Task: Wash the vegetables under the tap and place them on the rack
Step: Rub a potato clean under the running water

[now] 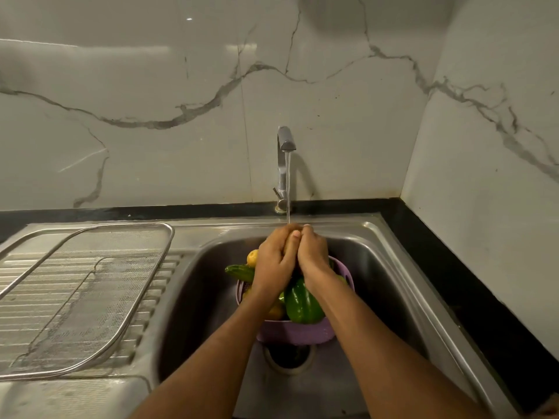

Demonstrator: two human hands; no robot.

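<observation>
Together, our left hand (273,257) and right hand (313,252) cup something hidden under the tap's (286,140) stream, above a purple colander (290,332) holding a green capsicum (301,303).

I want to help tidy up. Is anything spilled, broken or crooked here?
Nothing looks spilled or broken. The purple basket sits in the sink right over the drain, and a cucumber pokes out over its rim. The rack on the drainboard holds no vegetables yet.
</observation>
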